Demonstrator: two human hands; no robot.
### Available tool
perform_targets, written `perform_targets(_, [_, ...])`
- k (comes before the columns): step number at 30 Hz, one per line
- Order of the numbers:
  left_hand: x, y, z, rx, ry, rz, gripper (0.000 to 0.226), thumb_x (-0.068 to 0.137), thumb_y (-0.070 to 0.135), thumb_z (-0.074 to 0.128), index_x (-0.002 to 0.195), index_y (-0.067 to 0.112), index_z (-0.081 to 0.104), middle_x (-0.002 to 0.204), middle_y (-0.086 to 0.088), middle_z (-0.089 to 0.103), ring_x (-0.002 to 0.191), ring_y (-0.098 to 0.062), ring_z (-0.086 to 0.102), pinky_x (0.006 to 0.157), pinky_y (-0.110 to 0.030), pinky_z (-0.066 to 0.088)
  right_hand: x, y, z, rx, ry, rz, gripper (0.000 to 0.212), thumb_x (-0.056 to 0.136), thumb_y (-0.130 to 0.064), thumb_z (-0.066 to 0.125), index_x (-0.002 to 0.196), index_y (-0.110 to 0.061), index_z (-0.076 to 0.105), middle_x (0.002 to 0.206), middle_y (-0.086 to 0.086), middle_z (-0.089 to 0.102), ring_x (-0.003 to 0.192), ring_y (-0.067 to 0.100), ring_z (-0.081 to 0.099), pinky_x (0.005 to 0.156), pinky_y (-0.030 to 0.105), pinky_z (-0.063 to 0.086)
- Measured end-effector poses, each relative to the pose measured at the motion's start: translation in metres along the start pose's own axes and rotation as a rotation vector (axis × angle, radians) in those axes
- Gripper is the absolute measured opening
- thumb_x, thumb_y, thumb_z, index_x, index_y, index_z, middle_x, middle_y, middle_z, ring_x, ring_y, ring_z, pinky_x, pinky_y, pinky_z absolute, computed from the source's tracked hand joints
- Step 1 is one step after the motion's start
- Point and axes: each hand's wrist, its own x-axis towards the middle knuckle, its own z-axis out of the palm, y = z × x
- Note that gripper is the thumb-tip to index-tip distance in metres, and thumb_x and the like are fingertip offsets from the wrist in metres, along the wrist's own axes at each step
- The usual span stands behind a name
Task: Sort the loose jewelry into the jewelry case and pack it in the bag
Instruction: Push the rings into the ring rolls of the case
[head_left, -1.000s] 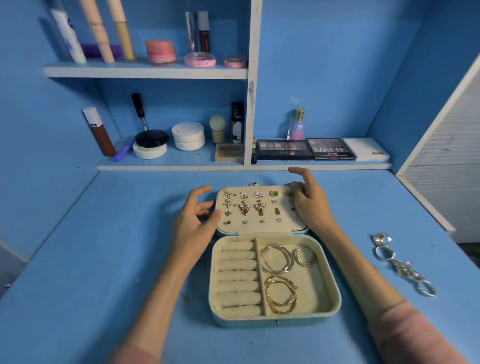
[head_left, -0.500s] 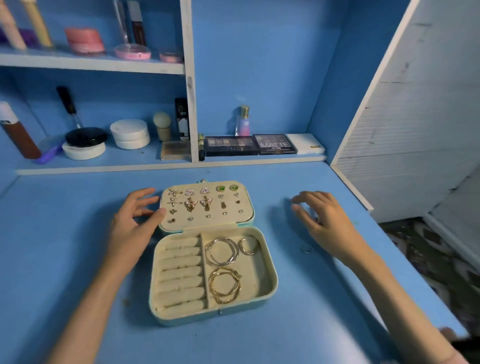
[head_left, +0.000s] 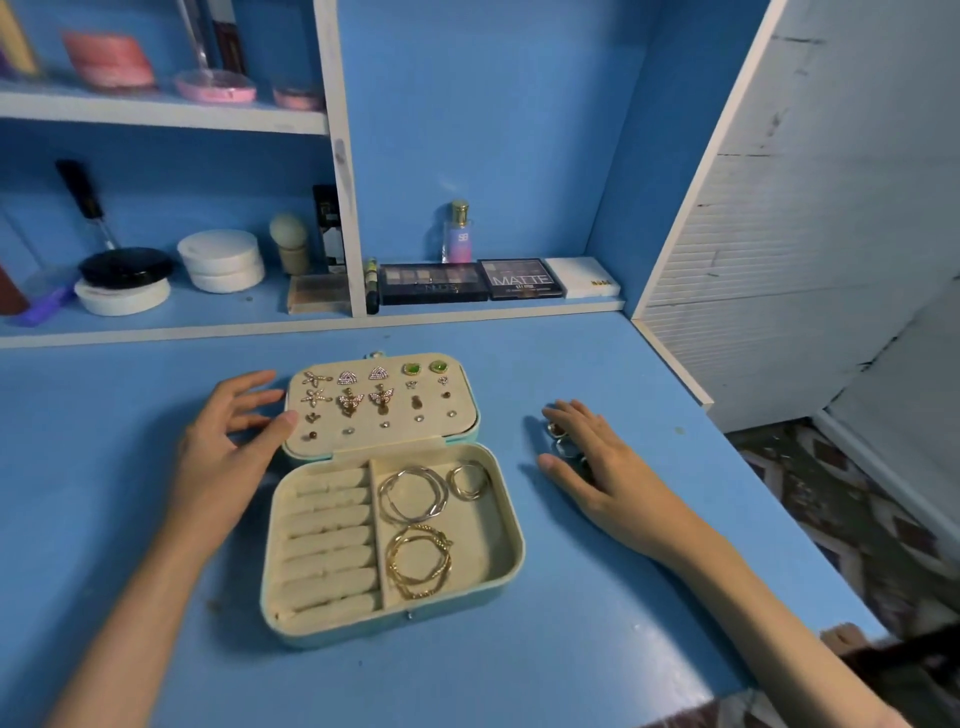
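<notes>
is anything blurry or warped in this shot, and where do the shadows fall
Head view: the jewelry case is sharp, but the pink compacts on the top shelf are smeared; the wide lens makes the white side panel lean; a soft shadow lies just left of the right hand.

A blue painted counter (head_left: 597, 597) runs under a white-edged lower shelf (head_left: 311, 325). On that shelf lie two dark eyeshadow palettes (head_left: 432, 283) side by side, with a flat white box (head_left: 582, 277) just beside them. A small clear perfume bottle with a gold cap (head_left: 458, 234) stands behind them. Farther left sit stacked round white jars (head_left: 221, 260). Pink compacts (head_left: 109, 60) rest on the upper shelf (head_left: 156, 111).
</notes>
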Motion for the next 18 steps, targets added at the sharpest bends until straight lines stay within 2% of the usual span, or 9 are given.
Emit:
perform_targets(4, [0.0, -0.001, 0.0, 0.01, 0.009, -0.012, 0.037, 0.085, 0.001, 0.066, 0.112, 0.026, 0.056, 0.105, 0.002, 0.063, 0.082, -0.003, 0.059, 0.08, -0.023, 0.043, 0.015, -0.014, 0.008, 0.004, -0.09, -0.044, 0.049, 0.099, -0.037, 0.038, 0.145, -0.022, 0.029, 0.154, -0.007, 0.023, 0.143, 0.002, 0.005, 0.117, 0.023, 0.0])
perform_targets(6, [0.0, -0.001, 0.0, 0.021, 0.009, -0.012, 0.038, 0.085, 0.001, 0.066, 0.114, 0.023, 0.055, 0.106, 0.0, 0.063, 0.077, 0.006, 0.059, 0.078, -0.02, 0.043, 0.021, -0.021, 0.006, 0.037, -0.12, -0.066, 0.042, 0.101, -0.026, 0.036, 0.142, -0.019, 0.034, 0.151, -0.003, 0.032, 0.142, 0.005, 0.014, 0.114, 0.019, 0.002])
perform_targets(8, [0.0, -0.001, 0.0, 0.028, 0.013, -0.009, 0.038, 0.085, 0.001, 0.066, 0.113, 0.024, 0.056, 0.106, 0.0, 0.063, 0.073, 0.012, 0.058, 0.077, -0.018, 0.043, 0.026, -0.025, 0.003, 0.043, -0.1, -0.091, 0.036, 0.1, -0.014, 0.039, 0.135, -0.016, 0.046, 0.14, 0.001, 0.047, 0.133, 0.01, 0.032, 0.108, 0.014, 0.015])
perform_targets(10, [0.0, -0.001, 0.0, 0.022, 0.015, -0.005, 0.038, 0.086, 0.001, 0.066, 0.109, 0.03, 0.056, 0.106, 0.0, 0.063, 0.072, 0.012, 0.057, 0.073, -0.012, 0.044, 0.03, -0.027, 0.0, 0.015, -0.025, -0.092, 0.033, 0.096, -0.007, 0.046, 0.126, -0.017, 0.058, 0.127, 0.003, 0.06, 0.119, 0.016, 0.051, 0.098, 0.018, 0.035])
perform_targets(12, [0.0, 0.0, 0.0, 0.02, 0.017, -0.001, 0.041, 0.086, 0.001, 0.066, 0.103, 0.037, 0.055, 0.104, 0.004, 0.063, 0.072, 0.012, 0.058, 0.067, -0.005, 0.044, 0.033, -0.028, -0.003, 0.021, 0.054, -0.046, 0.026, 0.093, -0.014, 0.055, 0.116, -0.022, 0.064, 0.11, 0.0, 0.069, 0.098, 0.018, 0.063, 0.084, 0.022, 0.045])
perform_targets(14, [0.0, 0.001, -0.001, 0.024, 0.017, 0.003, 0.042, 0.086, 0.001, 0.065, 0.102, 0.038, 0.054, 0.103, 0.008, 0.063, 0.072, 0.012, 0.058, 0.064, -0.003, 0.044, 0.037, -0.032, -0.007, 0.093, 0.125, -0.016, 0.018, 0.09, -0.024, 0.061, 0.107, -0.025, 0.068, 0.097, -0.008, 0.072, 0.082, 0.016, 0.066, 0.077, 0.021, 0.047])
perform_targets(16, [-0.002, 0.003, 0.0, 0.032, 0.02, 0.015, 0.042, 0.086, 0.001, 0.066, 0.103, 0.038, 0.055, 0.104, 0.007, 0.063, 0.077, 0.01, 0.058, 0.069, -0.005, 0.045, 0.04, -0.04, -0.011, 0.244, 0.178, -0.008, 0.009, 0.088, -0.027, 0.065, 0.094, -0.024, 0.07, 0.087, -0.013, 0.072, 0.08, 0.01, 0.065, 0.076, 0.02, 0.048])
perform_targets(18, [-0.004, 0.007, -0.001, 0.049, 0.026, 0.04, 0.04, 0.085, 0.002, 0.067, 0.108, 0.034, 0.056, 0.107, 0.006, 0.064, 0.091, 0.0, 0.06, 0.08, -0.015, 0.047, 0.042, -0.055, -0.012, 0.385, 0.177, -0.007, 0.004, 0.086, -0.026, 0.067, 0.083, -0.023, 0.069, 0.078, -0.01, 0.07, 0.075, 0.013, 0.063, 0.07, 0.025, 0.049])
